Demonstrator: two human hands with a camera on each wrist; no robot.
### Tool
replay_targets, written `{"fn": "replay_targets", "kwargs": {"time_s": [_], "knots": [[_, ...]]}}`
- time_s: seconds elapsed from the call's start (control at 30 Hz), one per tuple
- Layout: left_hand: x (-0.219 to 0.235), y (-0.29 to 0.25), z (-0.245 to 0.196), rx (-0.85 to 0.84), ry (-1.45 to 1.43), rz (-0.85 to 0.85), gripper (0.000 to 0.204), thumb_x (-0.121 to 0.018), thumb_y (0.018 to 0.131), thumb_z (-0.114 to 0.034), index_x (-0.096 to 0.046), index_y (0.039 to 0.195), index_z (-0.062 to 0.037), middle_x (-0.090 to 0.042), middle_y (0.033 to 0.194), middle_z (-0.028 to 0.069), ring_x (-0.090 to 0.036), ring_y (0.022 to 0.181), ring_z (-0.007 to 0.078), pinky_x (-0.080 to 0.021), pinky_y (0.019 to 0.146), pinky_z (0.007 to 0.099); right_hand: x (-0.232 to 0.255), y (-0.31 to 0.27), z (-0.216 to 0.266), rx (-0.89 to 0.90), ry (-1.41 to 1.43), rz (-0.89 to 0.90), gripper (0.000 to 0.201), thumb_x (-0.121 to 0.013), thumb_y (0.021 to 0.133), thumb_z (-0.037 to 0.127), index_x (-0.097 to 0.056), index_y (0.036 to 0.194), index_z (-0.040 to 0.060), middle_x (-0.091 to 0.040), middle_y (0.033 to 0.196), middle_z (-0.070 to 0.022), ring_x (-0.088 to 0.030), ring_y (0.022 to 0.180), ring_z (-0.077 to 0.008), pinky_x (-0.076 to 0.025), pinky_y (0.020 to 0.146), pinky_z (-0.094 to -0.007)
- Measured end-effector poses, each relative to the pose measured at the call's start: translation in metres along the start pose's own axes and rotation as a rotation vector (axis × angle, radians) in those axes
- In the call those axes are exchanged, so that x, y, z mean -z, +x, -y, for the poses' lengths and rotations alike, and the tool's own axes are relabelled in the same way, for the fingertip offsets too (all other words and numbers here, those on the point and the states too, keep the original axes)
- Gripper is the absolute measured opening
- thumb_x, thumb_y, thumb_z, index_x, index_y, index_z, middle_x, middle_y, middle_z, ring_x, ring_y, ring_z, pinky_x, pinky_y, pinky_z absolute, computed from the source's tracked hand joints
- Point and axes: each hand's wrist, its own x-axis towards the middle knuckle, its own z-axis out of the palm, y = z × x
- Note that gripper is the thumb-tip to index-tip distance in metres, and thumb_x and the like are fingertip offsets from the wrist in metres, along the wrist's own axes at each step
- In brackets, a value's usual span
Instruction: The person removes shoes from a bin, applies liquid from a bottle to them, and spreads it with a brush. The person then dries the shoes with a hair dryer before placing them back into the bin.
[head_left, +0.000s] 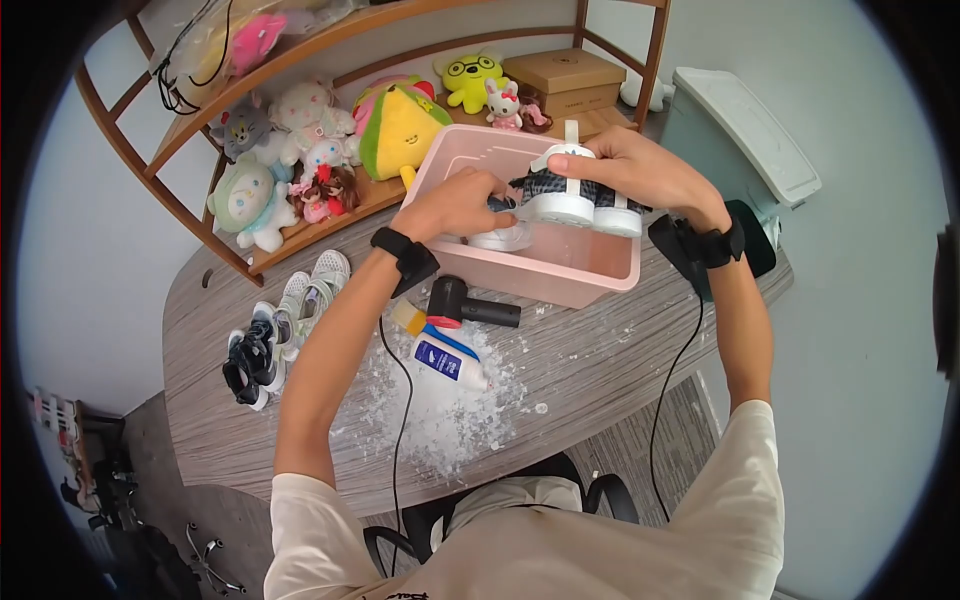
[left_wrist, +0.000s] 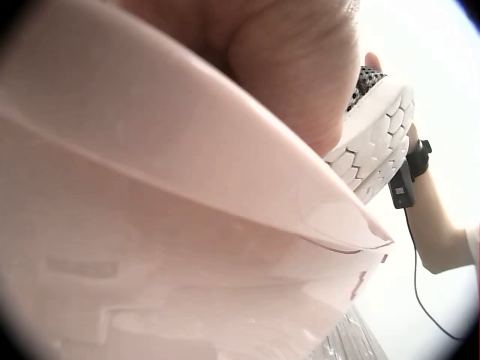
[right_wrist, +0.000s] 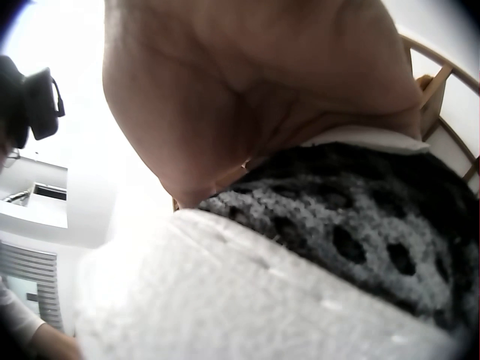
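Observation:
Over the pink bin (head_left: 575, 285), my right hand (head_left: 645, 170) grips a pair of black-and-white checked shoes (head_left: 562, 200) with thick white soles and white straps. In the right wrist view, the mottled knit upper (right_wrist: 337, 225) of one shoe lies right under that hand. My left hand (head_left: 455, 207) reaches over the bin's near-left rim, fingers curled round the dark part of a white shoe (head_left: 503, 238) inside. The rim hides those fingers in the left wrist view, where the hexagon-patterned sole (left_wrist: 367, 142) of a held shoe shows beyond the hand.
On the table, a black hand-held dryer (head_left: 478, 310), a brush (head_left: 408, 317) and a white bottle (head_left: 447, 360) lie by scattered white powder (head_left: 430, 430). Several shoes (head_left: 290, 315) stand at left. A wooden shelf (head_left: 385, 190) with plush toys is behind; a lidded bin (head_left: 740, 150) stands at right.

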Motion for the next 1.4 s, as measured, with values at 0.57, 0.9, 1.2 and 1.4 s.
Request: {"fn": "replay_targets", "kwargs": {"time_s": [0.57, 0.9, 1.2, 1.4], "knots": [[-0.013, 0.027, 0.02, 0.006, -0.01, 0.091, 0.034, -0.06, 0.078, -0.013, -0.07, 0.102, 0.0082, -0.07, 0.095, 0.0292, -0.069, 0.09, 0.0414, -0.053, 0.083, 0.0451, -0.039, 0.014, -0.014, -0.109, -0.015, 0.191, 0.064, -0.063, 0.093, 0.062, -0.076, 0.085, -0.0006, -0.061, 0.064, -0.0001, -0.054, 0.059, -0.0077, -0.042, 0.053, -0.0262], [-0.024, 0.02, 0.008, 0.052, -0.077, 0.098, 0.039, -0.061, 0.091, -0.033, -0.073, 0.096, 0.004, -0.071, 0.091, 0.0254, -0.068, 0.085, 0.0403, -0.051, 0.081, 0.0455, -0.043, 0.003, -0.034, -0.408, 0.038, 0.422, 0.083, -0.052, 0.093, 0.07, -0.063, 0.119, -0.0088, -0.065, 0.109, -0.0225, -0.07, 0.089, -0.0273, -0.063, 0.054, -0.0374], [-0.043, 0.023, 0.006, 0.027, 0.015, 0.005, 0.034, -0.06, 0.092, -0.031, -0.074, 0.099, -0.0005, -0.072, 0.095, 0.0234, -0.069, 0.089, 0.0391, -0.052, 0.083, 0.0462, -0.04, -0.001, -0.034, -0.377, -0.019, 0.501, 0.07, -0.048, 0.1, 0.058, -0.052, 0.138, -0.0003, -0.061, 0.13, -0.0226, -0.074, 0.085, -0.0313, -0.063, 0.067, -0.0326], [-0.04, 0.006, 0.0, 0.043, -0.006, -0.036, 0.035, -0.061, 0.092, -0.032, -0.075, 0.107, -0.0032, -0.073, 0.099, 0.0218, -0.07, 0.092, 0.038, -0.053, 0.085, 0.0439, -0.03, -0.01, -0.044, -0.203, -0.219, 0.367, 0.06, -0.055, 0.099, 0.051, -0.056, 0.13, 0.0002, -0.066, 0.116, -0.0236, -0.071, 0.092, -0.0329, -0.056, 0.078, -0.0368]]}}
